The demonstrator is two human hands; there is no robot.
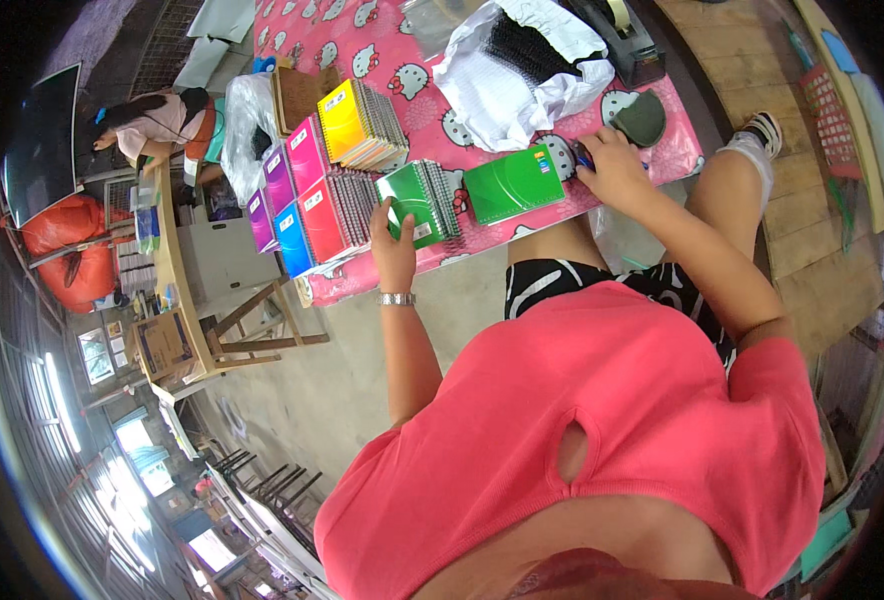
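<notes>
Hands on either side of a green spiral notebook (515,188)

Take the single green spiral notebook as the centre of the dial, twelve towards the top of the view. It lies face up on the pink cat-print tablecloth (414,108), close to the edge nearest the wearer. The left hand (394,250), with a silver band (398,299) at its wrist, is at eight o'clock; its fingers are partly spread, thumb apart, resting on the stack of green spiral notebooks (400,183) at nine. Whether they pinch a cover is unclear. The right hand (612,165) sits near three o'clock, fingers bent close together around a small dark-blue object (584,156), too small to identify.

Beyond the green stack towards nine stand the red stack (320,208) and, a little lower and farther out, the blue stack (292,238). The magenta stack (307,152) is farther out, just above nine, and the yellow stack (342,118) is at ten. A white bag (477,95) with black mesh material (527,48) lies at twelve, a black tape dispenser (642,62) between one and two, and a dark green pouch (641,120) at two, just beyond the right hand
</notes>
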